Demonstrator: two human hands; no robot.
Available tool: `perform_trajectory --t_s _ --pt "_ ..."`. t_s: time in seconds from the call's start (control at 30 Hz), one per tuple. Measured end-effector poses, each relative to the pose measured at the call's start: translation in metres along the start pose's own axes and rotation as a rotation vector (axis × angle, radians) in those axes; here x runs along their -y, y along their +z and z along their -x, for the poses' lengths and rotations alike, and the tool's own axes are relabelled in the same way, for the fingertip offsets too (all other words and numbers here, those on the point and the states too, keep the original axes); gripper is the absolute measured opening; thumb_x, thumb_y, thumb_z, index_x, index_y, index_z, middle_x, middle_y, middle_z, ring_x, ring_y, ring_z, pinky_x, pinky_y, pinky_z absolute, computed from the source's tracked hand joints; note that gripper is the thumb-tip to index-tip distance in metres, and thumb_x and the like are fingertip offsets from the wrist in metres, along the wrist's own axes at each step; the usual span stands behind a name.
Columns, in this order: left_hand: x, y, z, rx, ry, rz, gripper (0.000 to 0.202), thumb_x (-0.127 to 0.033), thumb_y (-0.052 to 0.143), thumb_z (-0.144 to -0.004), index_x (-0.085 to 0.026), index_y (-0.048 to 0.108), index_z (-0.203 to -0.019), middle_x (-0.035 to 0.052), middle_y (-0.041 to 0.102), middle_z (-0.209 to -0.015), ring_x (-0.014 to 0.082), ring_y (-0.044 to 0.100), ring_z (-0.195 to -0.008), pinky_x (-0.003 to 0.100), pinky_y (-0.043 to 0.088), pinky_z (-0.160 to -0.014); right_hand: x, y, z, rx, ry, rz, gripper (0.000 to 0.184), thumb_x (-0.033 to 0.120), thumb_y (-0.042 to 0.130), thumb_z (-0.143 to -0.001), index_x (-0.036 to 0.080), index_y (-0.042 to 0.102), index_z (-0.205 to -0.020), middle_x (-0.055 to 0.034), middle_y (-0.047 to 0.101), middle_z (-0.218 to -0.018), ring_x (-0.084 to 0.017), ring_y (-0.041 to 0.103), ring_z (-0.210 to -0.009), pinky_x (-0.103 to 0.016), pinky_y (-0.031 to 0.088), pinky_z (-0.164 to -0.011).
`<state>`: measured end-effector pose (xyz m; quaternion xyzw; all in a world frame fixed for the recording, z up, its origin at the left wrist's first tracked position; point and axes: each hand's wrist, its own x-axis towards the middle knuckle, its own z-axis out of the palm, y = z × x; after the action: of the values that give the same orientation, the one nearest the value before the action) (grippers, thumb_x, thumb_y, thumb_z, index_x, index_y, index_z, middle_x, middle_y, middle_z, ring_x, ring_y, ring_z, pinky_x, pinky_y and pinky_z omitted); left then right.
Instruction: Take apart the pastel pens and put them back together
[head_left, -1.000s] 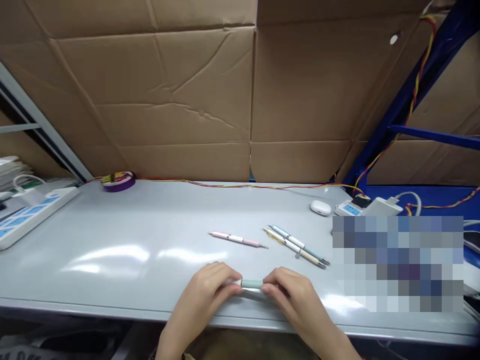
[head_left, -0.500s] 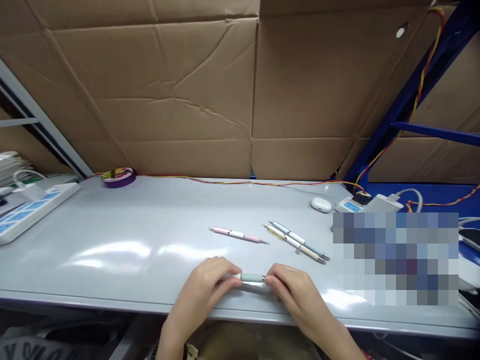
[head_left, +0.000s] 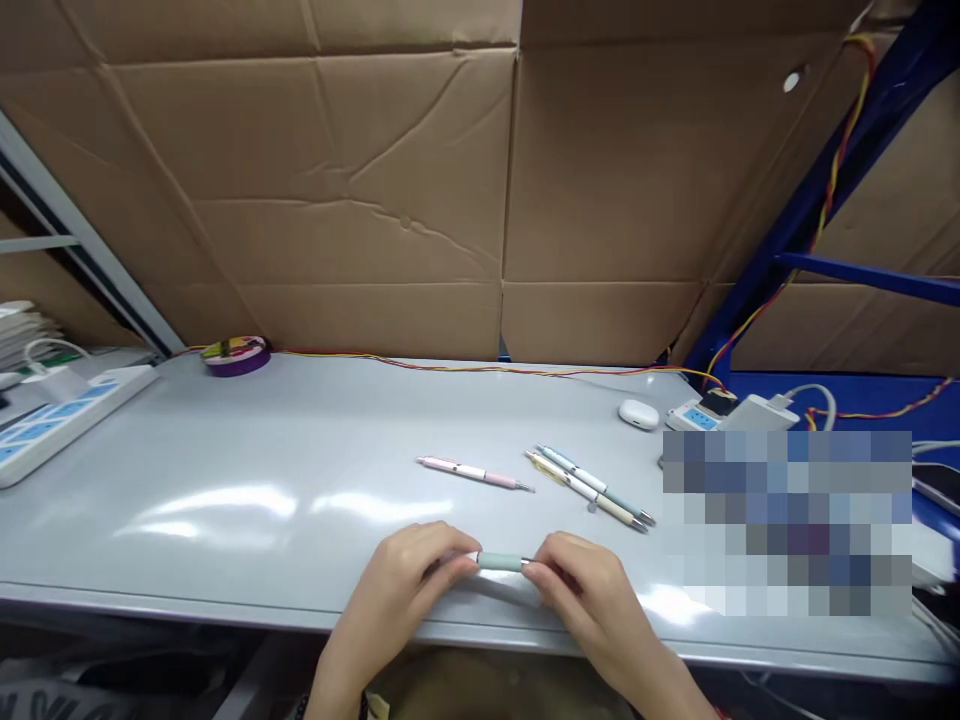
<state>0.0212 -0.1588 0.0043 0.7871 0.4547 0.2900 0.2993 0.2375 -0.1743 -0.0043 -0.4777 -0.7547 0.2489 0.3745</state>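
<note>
A pen with a green grip (head_left: pixel 500 562) lies level between my hands, just above the table near its front edge. My left hand (head_left: pixel 420 570) pinches its white barrel, most of which the fingers hide. The thumb and forefinger of my right hand (head_left: pixel 581 580) are closed on the metal tip end. Beyond my hands lies a pink and white pen (head_left: pixel 474 473). To its right, a yellow and white pen (head_left: pixel 589 492) and a blue and white pen (head_left: pixel 592 480) lie side by side at a slant.
The grey table (head_left: pixel 300 430) backs onto a cardboard wall (head_left: pixel 337 230). A purple roll of tape (head_left: pixel 237 366) sits back left, a power strip (head_left: pixel 75 410) at the left edge. A white earbud case (head_left: pixel 638 414) and another power strip (head_left: pixel 691 416) stand right, beside a blurred-out patch.
Both hands still hold the green-gripped pen in nearly the same place. The whole view has shifted slightly, and my right hand's fingers have turned a little at the tip.
</note>
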Motion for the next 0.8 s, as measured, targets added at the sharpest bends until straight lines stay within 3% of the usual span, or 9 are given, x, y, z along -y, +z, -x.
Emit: perform_trajectory --t_s 0.1,0.17,0.27,0.33,0.4,0.5,0.6,0.7,0.8 --pt "0.001 0.000 0.002 -0.007 0.016 0.056 0.020 -0.032 0.046 -0.095 -0.023 0.064 -0.091 -0.0017 0.066 -0.080 0.0141 0.060 -0.071 0.021 0.044 -0.065 0.008 0.008 0.002 -0.018 0.132 -0.325 0.015 0.036 0.056 -0.087 0.022 0.056 -0.092 0.0006 0.061 -0.070 -0.014 0.056 -0.061 -0.023 0.042 -0.054" --pt "0.001 0.000 0.004 0.015 0.037 0.099 0.021 -0.032 0.046 -0.095 -0.023 0.065 -0.091 -0.0012 0.064 -0.077 0.0129 0.059 -0.066 0.020 0.044 -0.059 0.013 0.013 0.001 0.046 0.221 -0.530 0.028 0.037 0.059 -0.086 0.023 0.054 -0.109 -0.0019 0.066 -0.082 -0.015 0.061 -0.068 -0.023 0.046 -0.057" --pt "0.002 -0.001 0.006 0.014 0.089 0.196 0.018 -0.031 0.048 -0.094 -0.024 0.064 -0.096 0.0029 0.063 -0.094 0.0141 0.060 -0.074 0.020 0.046 -0.059 0.017 0.016 0.000 0.095 0.306 -0.666 0.020 0.038 0.062 -0.084 0.022 0.063 -0.096 -0.0038 0.068 -0.087 -0.017 0.064 -0.075 -0.026 0.048 -0.066" --pt "0.004 0.000 0.008 -0.015 0.136 0.316 0.017 -0.033 0.049 -0.094 -0.027 0.062 -0.103 0.0050 0.059 -0.111 0.0152 0.061 -0.080 0.022 0.050 -0.064 0.017 0.015 -0.001 0.037 0.351 -0.741 0.020 0.040 0.065 -0.082 0.021 0.064 -0.088 -0.0030 0.069 -0.079 -0.018 0.066 -0.076 -0.026 0.049 -0.068" --pt "0.006 0.001 0.011 -0.016 0.203 0.484 0.022 -0.040 0.047 -0.094 -0.030 0.060 -0.108 0.0050 0.057 -0.115 0.0133 0.062 -0.072 0.024 0.052 -0.065 0.017 0.014 -0.002 -0.041 0.380 -0.828 0.021 0.041 0.067 -0.080 0.021 0.063 -0.086 -0.0018 0.069 -0.073 -0.018 0.067 -0.074 -0.025 0.049 -0.067" --pt "0.006 0.004 0.014 -0.007 0.287 0.676 0.038 -0.055 0.041 -0.092 -0.027 0.063 -0.104 0.0059 0.061 -0.105 0.0084 0.053 -0.053 0.021 0.049 -0.051 0.016 0.014 -0.003 -0.036 0.397 -0.906 0.021 0.040 0.070 -0.078 0.021 0.063 -0.082 -0.0013 0.070 -0.070 -0.017 0.068 -0.072 -0.024 0.050 -0.068" --pt "0.002 0.007 0.014 -0.053 0.326 0.677 0.052 -0.063 0.036 -0.089 -0.021 0.067 -0.091 0.0079 0.064 -0.086 0.0120 0.053 -0.057 0.017 0.039 -0.039 0.017 0.014 -0.003 0.023 0.401 -0.905 0.020 0.038 0.071 -0.077 0.020 0.062 -0.081 -0.0018 0.071 -0.070 -0.017 0.069 -0.072 -0.025 0.050 -0.069" --pt "-0.002 0.009 0.013 -0.081 0.339 0.656 0.055 -0.065 0.036 -0.088 -0.020 0.067 -0.086 0.0087 0.064 -0.076 0.0151 0.055 -0.061 0.016 0.034 -0.036 0.017 0.014 -0.002 0.041 0.391 -0.881 0.020 0.038 0.070 -0.077 0.020 0.062 -0.082 -0.0026 0.072 -0.070 -0.018 0.069 -0.073 -0.026 0.050 -0.069" --pt "-0.002 0.008 0.014 -0.038 0.331 0.682 0.057 -0.070 0.038 -0.085 -0.020 0.067 -0.089 0.0094 0.063 -0.082 0.0139 0.053 -0.058 0.018 0.037 -0.038 0.016 0.013 -0.001 0.005 0.386 -0.852 0.021 0.039 0.070 -0.078 0.020 0.063 -0.082 -0.0022 0.071 -0.071 -0.018 0.068 -0.074 -0.025 0.049 -0.068"
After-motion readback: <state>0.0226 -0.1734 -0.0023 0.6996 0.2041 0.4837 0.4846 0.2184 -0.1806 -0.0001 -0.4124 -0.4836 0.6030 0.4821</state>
